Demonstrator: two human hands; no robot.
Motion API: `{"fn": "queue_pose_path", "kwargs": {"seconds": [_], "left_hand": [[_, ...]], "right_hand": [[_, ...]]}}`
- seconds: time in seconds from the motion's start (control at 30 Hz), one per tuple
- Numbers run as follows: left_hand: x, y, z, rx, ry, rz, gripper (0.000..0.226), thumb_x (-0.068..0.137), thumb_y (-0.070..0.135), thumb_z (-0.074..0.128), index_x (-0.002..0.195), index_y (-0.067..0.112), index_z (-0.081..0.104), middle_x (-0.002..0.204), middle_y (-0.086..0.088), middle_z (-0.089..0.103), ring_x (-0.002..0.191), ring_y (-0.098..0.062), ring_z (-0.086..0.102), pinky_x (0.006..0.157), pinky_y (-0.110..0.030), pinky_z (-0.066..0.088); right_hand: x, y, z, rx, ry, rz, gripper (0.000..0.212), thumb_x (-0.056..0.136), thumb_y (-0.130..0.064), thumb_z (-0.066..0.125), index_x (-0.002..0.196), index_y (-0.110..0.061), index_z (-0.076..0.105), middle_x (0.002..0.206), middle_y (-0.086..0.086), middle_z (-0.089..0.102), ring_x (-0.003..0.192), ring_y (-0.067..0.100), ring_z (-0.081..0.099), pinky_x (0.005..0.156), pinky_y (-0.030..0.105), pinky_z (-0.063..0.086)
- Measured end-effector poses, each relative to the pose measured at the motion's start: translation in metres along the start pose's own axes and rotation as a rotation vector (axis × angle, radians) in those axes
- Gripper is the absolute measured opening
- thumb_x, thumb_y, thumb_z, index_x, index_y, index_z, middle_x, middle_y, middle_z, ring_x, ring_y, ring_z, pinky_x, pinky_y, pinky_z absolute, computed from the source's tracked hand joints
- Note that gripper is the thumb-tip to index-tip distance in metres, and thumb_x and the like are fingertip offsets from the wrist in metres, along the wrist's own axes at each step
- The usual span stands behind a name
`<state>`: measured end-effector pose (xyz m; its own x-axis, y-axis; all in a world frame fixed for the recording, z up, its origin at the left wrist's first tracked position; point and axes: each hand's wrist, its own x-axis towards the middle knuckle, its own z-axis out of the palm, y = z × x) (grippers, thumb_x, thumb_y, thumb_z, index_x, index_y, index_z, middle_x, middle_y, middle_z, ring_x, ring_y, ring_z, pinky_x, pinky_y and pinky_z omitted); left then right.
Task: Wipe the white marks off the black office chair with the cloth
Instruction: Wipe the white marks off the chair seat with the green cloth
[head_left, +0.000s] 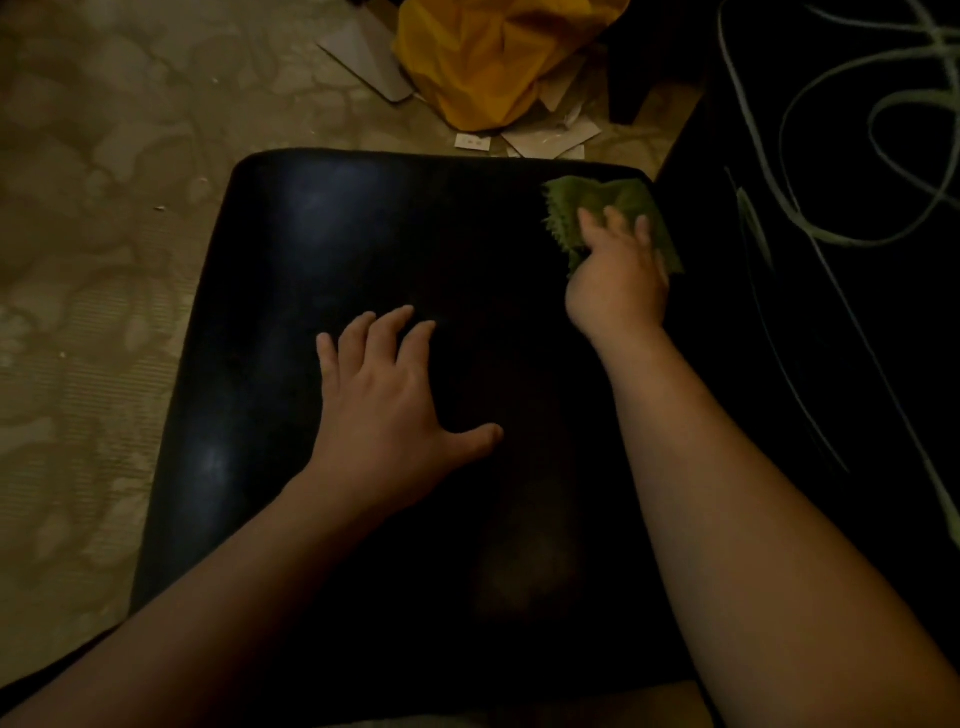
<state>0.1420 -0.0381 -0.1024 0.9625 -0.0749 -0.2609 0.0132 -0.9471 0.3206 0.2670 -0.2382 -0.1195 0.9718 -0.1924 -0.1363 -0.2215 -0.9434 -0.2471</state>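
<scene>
The black chair seat (311, 291) fills the middle of the view, glossy and dark. My left hand (387, 400) rests flat on the seat's middle with its fingers spread. A green cloth (597, 200) with a jagged edge lies at the seat's far right corner. My right hand (618, 275) presses down on it, fingers lying over the cloth. The black chair back (841, 322) stands to the right, with pale scribbled lines (800, 223) looping across it.
A patterned beige floor (93, 260) surrounds the chair on the left and beyond. A yellow bag (483, 62) and scattered cardboard pieces (369, 52) lie on the floor past the seat's far edge.
</scene>
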Motion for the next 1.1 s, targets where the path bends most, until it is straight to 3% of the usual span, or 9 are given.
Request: {"fn": "queue_pose_path", "kwargs": {"seconds": [0.2,0.27,0.43,0.53,0.63,0.73,0.8,1.0,1.1], "left_hand": [[0.020,0.001,0.000,0.042,0.016,0.028,0.121,0.062,0.089,0.056,0.158,0.024,0.023,0.166,0.001,0.014,0.154,-0.026,0.000,0.121,-0.065,-0.001],[0.027,0.001,-0.001,0.054,0.027,0.037,0.122,0.060,0.091,0.052,0.157,0.023,0.023,0.165,0.000,0.016,0.154,-0.027,0.002,0.120,-0.067,-0.001],[0.029,-0.003,-0.006,0.056,-0.011,0.065,0.116,0.065,0.090,0.054,0.158,0.030,0.019,0.166,0.007,0.012,0.154,-0.022,0.000,0.121,-0.065,0.000],[0.033,-0.004,-0.010,0.034,-0.035,0.055,0.110,0.069,0.087,0.054,0.159,0.033,0.018,0.166,0.010,0.009,0.154,-0.019,-0.001,0.122,-0.063,-0.001],[0.037,-0.001,-0.007,0.034,-0.012,0.053,0.106,0.073,0.085,0.054,0.158,0.032,0.020,0.166,0.010,0.010,0.154,-0.021,-0.001,0.122,-0.063,-0.003],[0.050,0.007,0.000,0.052,0.032,0.076,0.105,0.075,0.084,0.052,0.158,0.027,0.021,0.167,0.006,0.012,0.154,-0.025,0.002,0.123,-0.062,0.000],[0.060,0.012,0.002,0.054,0.048,0.083,0.103,0.078,0.083,0.050,0.158,0.026,0.022,0.168,0.005,0.012,0.155,-0.026,0.001,0.122,-0.063,0.000],[0.067,0.013,0.012,0.064,0.081,0.080,0.094,0.083,0.082,0.038,0.158,0.030,0.015,0.166,0.006,0.007,0.155,-0.026,-0.004,0.121,-0.064,-0.004],[0.066,0.014,0.014,0.081,0.076,0.067,0.094,0.084,0.083,0.031,0.159,0.031,0.010,0.167,0.006,0.002,0.155,-0.026,-0.008,0.121,-0.064,-0.005]], "right_hand": [[-0.038,-0.037,0.016,-0.028,-0.118,-0.481,0.072,0.092,-0.003,0.045,0.152,-0.040,0.030,0.164,-0.009,0.022,0.154,0.020,0.008,0.124,0.046,0.010],[-0.040,-0.038,0.014,0.006,-0.148,-0.526,0.069,0.094,-0.002,0.041,0.150,-0.041,0.034,0.163,-0.012,0.025,0.153,0.017,0.009,0.124,0.044,0.011],[0.003,-0.018,0.001,0.032,0.024,-0.132,0.071,0.091,-0.006,0.052,0.152,-0.037,0.033,0.163,-0.007,0.025,0.153,0.021,0.013,0.122,0.050,0.020],[0.026,-0.001,-0.003,0.030,0.022,0.031,0.070,0.093,-0.011,0.056,0.153,-0.034,0.030,0.164,-0.005,0.022,0.153,0.026,0.011,0.121,0.053,0.021],[0.025,-0.016,0.003,-0.040,0.046,-0.006,0.073,0.091,-0.008,0.056,0.154,-0.033,0.030,0.164,-0.003,0.023,0.153,0.029,0.011,0.121,0.053,0.020],[0.012,-0.042,0.014,-0.049,-0.013,-0.317,0.074,0.090,-0.003,0.052,0.152,-0.036,0.030,0.164,-0.006,0.024,0.153,0.025,0.011,0.123,0.050,0.014],[0.012,-0.047,0.016,-0.004,-0.055,-0.414,0.071,0.092,-0.002,0.047,0.150,-0.041,0.033,0.162,-0.010,0.026,0.153,0.020,0.011,0.124,0.047,0.013],[0.053,-0.012,-0.002,0.056,0.040,-0.071,0.071,0.091,-0.002,0.050,0.152,-0.036,0.033,0.163,-0.007,0.024,0.153,0.023,0.012,0.122,0.050,0.022],[0.073,0.012,-0.014,0.284,0.010,0.124,0.067,0.093,-0.001,0.050,0.153,-0.028,0.036,0.163,-0.001,0.025,0.150,0.027,0.022,0.122,0.045,0.026]]}}
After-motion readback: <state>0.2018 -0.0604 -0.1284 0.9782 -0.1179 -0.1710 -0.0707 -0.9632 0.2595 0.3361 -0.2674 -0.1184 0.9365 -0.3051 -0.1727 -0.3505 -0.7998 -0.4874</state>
